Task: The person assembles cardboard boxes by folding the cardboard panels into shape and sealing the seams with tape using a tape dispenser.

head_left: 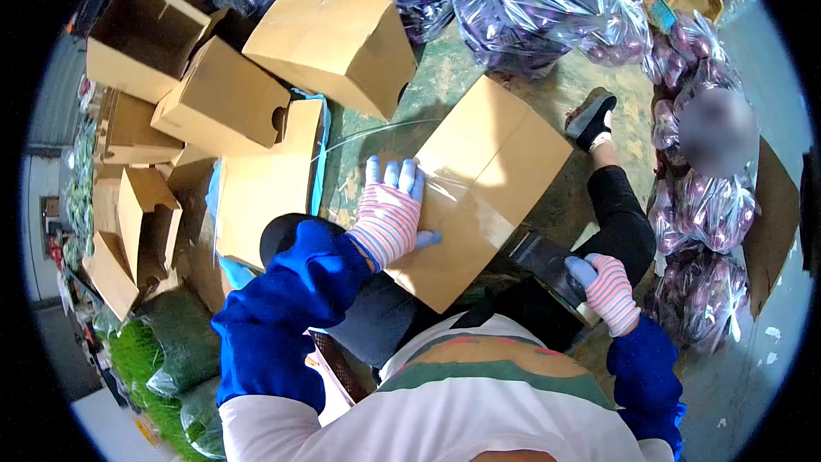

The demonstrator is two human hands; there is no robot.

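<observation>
- My left hand, in a striped glove with blue fingertips, lies flat on a cardboard box, its fingers extended and the thumb held apart from them.
- My right hand, gloved to match, has its fingers curled over the near end of a dark object; I cannot tell exactly what it is.
- The cardboard box sits at an angle between my legs, its closed face turned up, with shiny clear tape on it.
- Blue sleeves cover my forearms, and my right leg stretches forward, ending in a black shoe on the worn green floor.
- Left of the box, a flat tan cardboard panel lies over something blue; beyond it are several cartons, some open.
- Ahead and to my right are clear bags of round purple produce.
- At the lower left are bright green leaves beside clear plastic.
</observation>
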